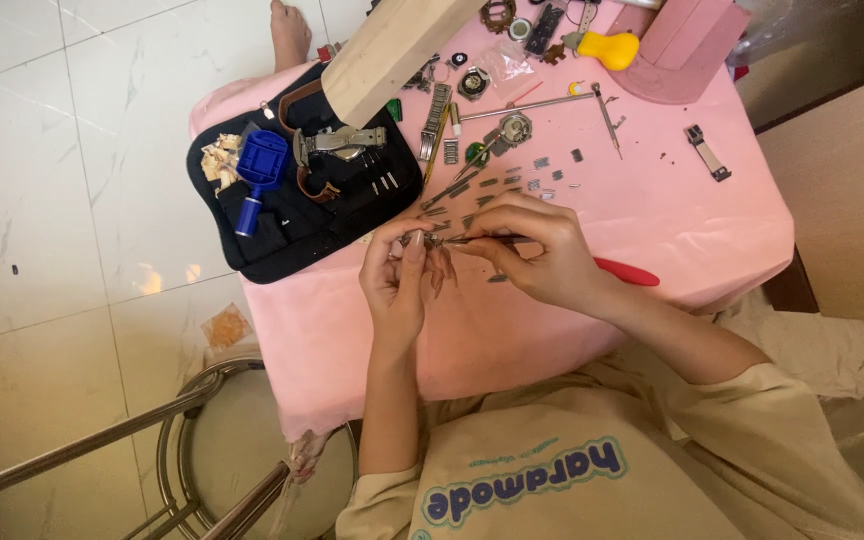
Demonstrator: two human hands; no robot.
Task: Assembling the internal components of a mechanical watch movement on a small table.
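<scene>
Both grips are being kept closed: a small metal watch-band piece (pixel 422 240) is being pinched between thumb and fingers of the left hand (pixel 397 285), while a thin red-handled tool (pixel 552 252) is being held pen-like in the right hand (pixel 542 255), its metal tip being pressed against the piece just beside the left fingertips. The work is being done low over the pink-covered desk (pixel 672 220). Just beyond the grips, loose band links and pins (pixel 512 180) are being left scattered, with a watch case (pixel 514 128) further out; to the left of the left grip, a black tool pouch (pixel 292 225) with a blue tool (pixel 257 170) is lying open. A slip of the tip is judged likely if too much force is being applied, and the fingertips could be pricked. A pin being freed could also spring off and be lost among the scattered parts or over the desk edge
</scene>
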